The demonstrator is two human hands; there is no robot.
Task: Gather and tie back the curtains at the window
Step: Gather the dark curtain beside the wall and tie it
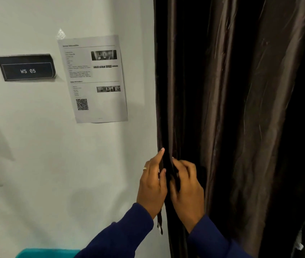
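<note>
Blue sleeves (pixel 122 237); both hands (pixel 152 183) pinch the glossy brown curtain's (pixel 241 108) pleated edge.

Both forearms are covered by long dark navy-blue fabric sleeves, the left sleeve (pixel 122 237) and the right sleeve (pixel 213 241), each ending in a plain cuff at the wrist with soft folds along its length. The bare left hand (pixel 152 185) wears a thin gold-coloured ring (pixel 144 168) on one finger; the bare right hand (pixel 188 190) shows no jewellery.
</note>
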